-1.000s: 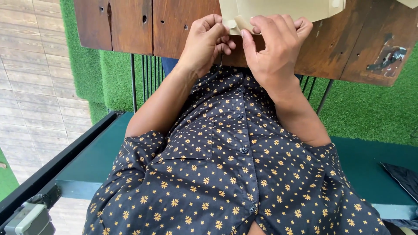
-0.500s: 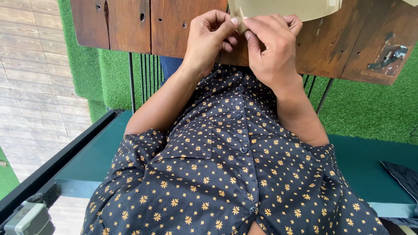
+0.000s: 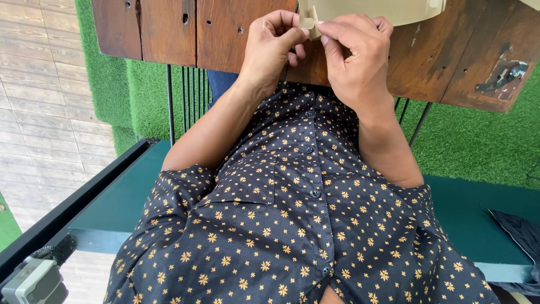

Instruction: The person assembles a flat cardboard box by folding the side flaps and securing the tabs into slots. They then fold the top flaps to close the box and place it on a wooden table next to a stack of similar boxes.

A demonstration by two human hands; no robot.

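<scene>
Head view: since the earlier frame both hands have drawn closer together. Left hand (image 3: pixel 275 48) and right hand (image 3: pixel 354 56) pinch a small beige tab (image 3: pixel 308 22) hanging off the beige sheet (image 3: pixel 371 8) at the wooden table (image 3: pixel 225 28) edge.

A dark brown wooden table (image 3: pixel 169 34) of wide planks runs along the top, its boards pierced by small holes; a scuffed grey patch (image 3: pixel 502 74) marks its right end. Thin black metal legs (image 3: pixel 170 101) drop from beneath its near edge. Green artificial turf (image 3: pixel 478 141) spreads under the table. Weathered grey wooden decking (image 3: pixel 34 112) fills the left side. A dark green bench (image 3: pixel 112 208) crosses below the table's near edge. A dark cloth (image 3: pixel 514 236) lies at the bench's right end. A grey outdoor socket box (image 3: pixel 31 284) sits at the lower left corner.
</scene>
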